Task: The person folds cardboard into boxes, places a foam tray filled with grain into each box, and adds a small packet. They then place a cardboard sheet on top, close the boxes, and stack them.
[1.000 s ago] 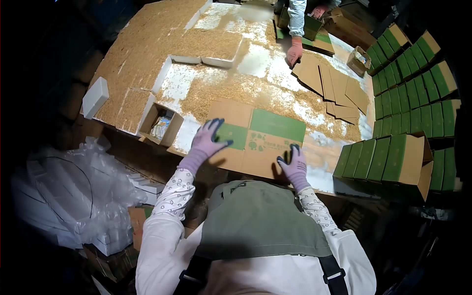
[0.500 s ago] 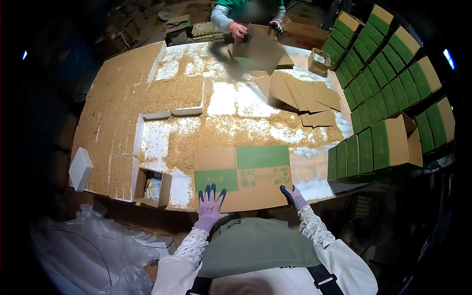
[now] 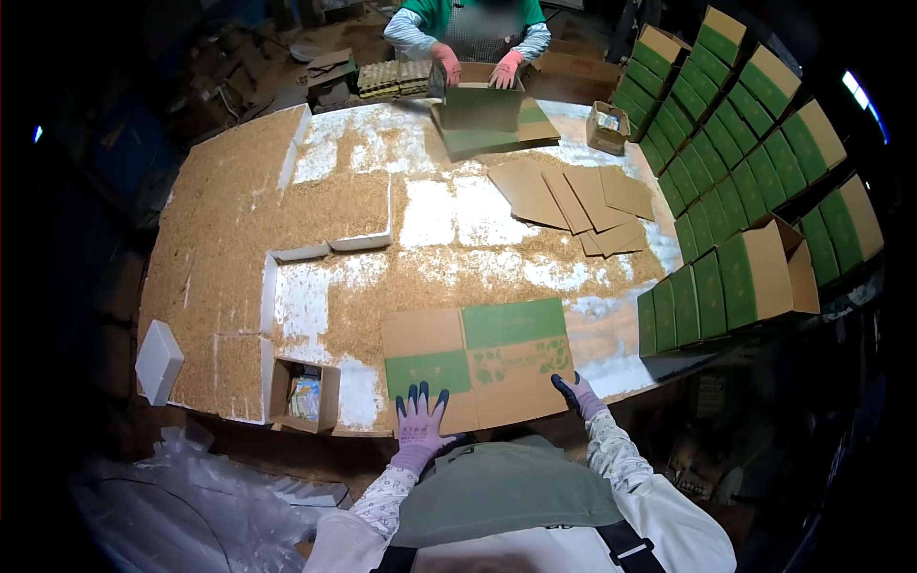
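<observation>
A flattened cardboard carton [image 3: 511, 401], brown with green printed panels, lies at the table's near edge in front of me. My left hand [image 3: 420, 425], in a lilac glove with dark fingertips, rests on its lower left part with the fingers spread. At the carton's lower right edge is my right hand [image 3: 579, 393], gloved alike. Its thumb reaches over the top of the card and the other fingers curl at the edge, partly hidden.
Green-and-brown boxes [image 3: 726, 263] stand stacked at the right. Loose cardboard sheets [image 3: 583, 196] lie mid-table. A small box of packets [image 3: 330, 396] sits left. Across the table, a co-worker's pink-gloved hands [image 3: 504, 72] touch an open carton [image 3: 482, 107]. White foam strips [image 3: 269, 296] border grain-like material.
The whole view has shifted slightly. Across the table, the co-worker's blurred cardboard is now an upright open carton with both hands at it. My hands keep their places on the flattened carton.
</observation>
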